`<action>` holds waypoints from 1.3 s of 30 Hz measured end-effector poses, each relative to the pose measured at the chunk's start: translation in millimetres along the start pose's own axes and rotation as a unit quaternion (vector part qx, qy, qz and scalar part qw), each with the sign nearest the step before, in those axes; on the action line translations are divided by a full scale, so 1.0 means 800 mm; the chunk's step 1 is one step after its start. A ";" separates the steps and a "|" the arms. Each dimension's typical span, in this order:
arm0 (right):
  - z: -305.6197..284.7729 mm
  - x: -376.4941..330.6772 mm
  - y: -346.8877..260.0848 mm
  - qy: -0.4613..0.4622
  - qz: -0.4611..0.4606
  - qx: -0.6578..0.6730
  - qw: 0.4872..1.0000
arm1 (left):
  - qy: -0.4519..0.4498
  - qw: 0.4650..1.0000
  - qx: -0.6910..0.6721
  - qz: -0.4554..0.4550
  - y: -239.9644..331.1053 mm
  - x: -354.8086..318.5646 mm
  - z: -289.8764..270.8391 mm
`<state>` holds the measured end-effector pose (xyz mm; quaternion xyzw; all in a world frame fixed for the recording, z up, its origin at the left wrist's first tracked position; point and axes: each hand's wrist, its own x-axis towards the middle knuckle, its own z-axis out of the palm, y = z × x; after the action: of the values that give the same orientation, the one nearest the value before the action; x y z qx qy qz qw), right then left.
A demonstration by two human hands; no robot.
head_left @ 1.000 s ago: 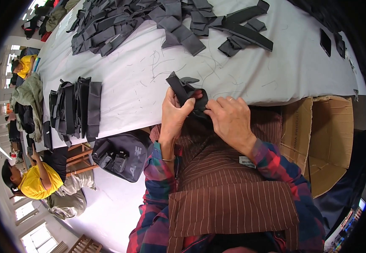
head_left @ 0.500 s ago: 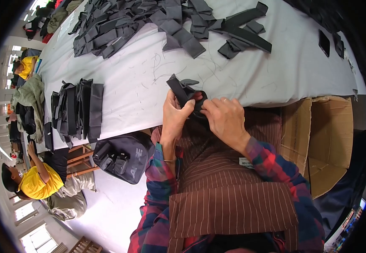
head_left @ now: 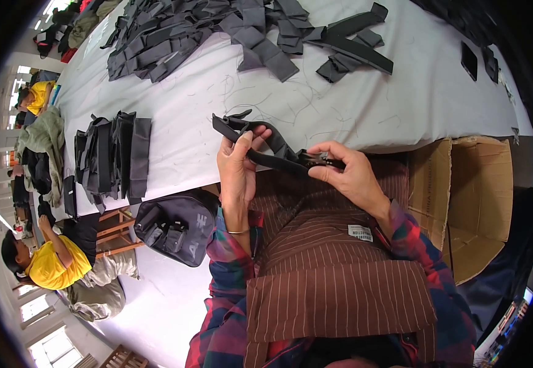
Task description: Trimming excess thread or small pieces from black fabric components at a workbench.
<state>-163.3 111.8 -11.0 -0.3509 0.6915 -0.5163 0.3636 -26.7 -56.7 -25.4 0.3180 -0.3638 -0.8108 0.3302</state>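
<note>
My left hand (head_left: 239, 161) grips a folded black fabric strip (head_left: 272, 162) near its far end, thumb on top and fingers curled behind. From there the strip loops over the table's near edge toward my right hand (head_left: 353, 176). Thumb and fingers of that hand pinch a small dark object with shiny spots (head_left: 323, 161), right at the strip's other end. Whether it is a small tool such as thread snips or part of the strip, I cannot tell.
A heap of dark fabric strips (head_left: 162, 43) covers the table's far side, with more strips (head_left: 355, 46) to its right. A stacked bundle (head_left: 112, 156) sits left. Loose threads, a phone (head_left: 469, 61), a cardboard box (head_left: 478, 202), a black bag (head_left: 184, 236) and a seated person (head_left: 61, 264) surround me.
My hands have drawn apart, the left moving left and the right moving right and slightly down. The fabric strip, bunched between them before, is now stretched out in a loop.
</note>
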 end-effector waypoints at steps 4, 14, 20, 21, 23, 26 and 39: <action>0.015 0.000 0.003 0.029 -0.069 -0.099 0.992 | -0.004 1.000 -0.002 0.007 0.001 -0.001 0.000; -0.004 0.010 0.007 0.083 0.009 0.100 0.992 | 0.018 0.999 -0.032 0.003 0.013 -0.009 -0.007; 0.002 0.008 0.002 0.067 -0.056 0.077 0.993 | 0.006 0.998 -0.068 0.012 0.013 -0.007 -0.003; 0.002 0.006 -0.004 0.054 -0.057 0.052 0.996 | 0.007 0.998 -0.068 0.012 0.014 -0.008 -0.003; 0.002 0.005 -0.020 0.051 -0.057 0.012 0.997 | 0.006 0.997 -0.071 0.016 0.016 -0.008 -0.005; 0.005 0.002 -0.027 0.071 -0.077 -0.055 0.993 | -0.001 0.997 -0.074 0.030 0.016 -0.009 -0.007; -0.008 0.011 -0.002 0.084 -0.052 0.046 0.994 | -0.040 0.978 0.189 0.082 0.057 -0.022 -0.024</action>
<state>-173.2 106.7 -9.3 -0.3246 0.6761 -0.5934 0.2922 11.7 -74.3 5.9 0.3110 -0.5486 -0.7094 0.3147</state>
